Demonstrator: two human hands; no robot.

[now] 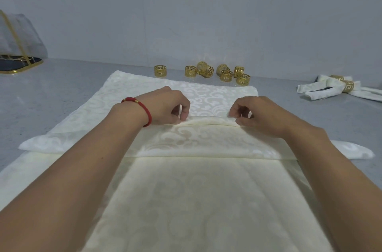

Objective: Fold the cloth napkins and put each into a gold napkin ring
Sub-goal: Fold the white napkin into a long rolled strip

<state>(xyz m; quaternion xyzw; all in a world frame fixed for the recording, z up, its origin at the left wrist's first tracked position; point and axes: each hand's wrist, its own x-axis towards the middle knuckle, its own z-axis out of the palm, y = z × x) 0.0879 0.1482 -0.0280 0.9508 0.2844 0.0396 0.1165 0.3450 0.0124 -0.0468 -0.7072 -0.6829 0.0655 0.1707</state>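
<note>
- Grey and smooth, the worktop (pixel 51 103) runs back to a plain pale wall, and most of its near half is covered by cream damask cloth.
- Both of the person's hands are at work on the top napkin (pixel 206 140): the left hand (pixel 165 107), with a red cord bracelet (pixel 142 109) on its wrist, and the right hand (pixel 260 113) each pinch the raised fold edge between thumb and curled fingers.
- That fold edge runs straight across between the two pinches, and a second crease lies nearer the person, so the step in hand looks like pleating the napkin into a band.
- To do it well, the person should keep the two pinches level, pull the edge taut so it stays parallel to the nearer crease, and press it flat before letting go.
- Only the top layer should be taken; more napkins (pixel 206 200) lie spread beneath and could lift with it.
- Ends of the folded napkin stick out past both forearms, so the hands hold only its middle stretch and the ends may sag out of line.
- Loose gold napkin rings (pixel 225 74) stand in a cluster at the far edge of the cloth, well beyond the hands.
- Two finished napkins (pixel 341 88), each already in a ring, lie far right.
- A gold-trimmed clear bag (pixel 18 45) sits far left.
</note>
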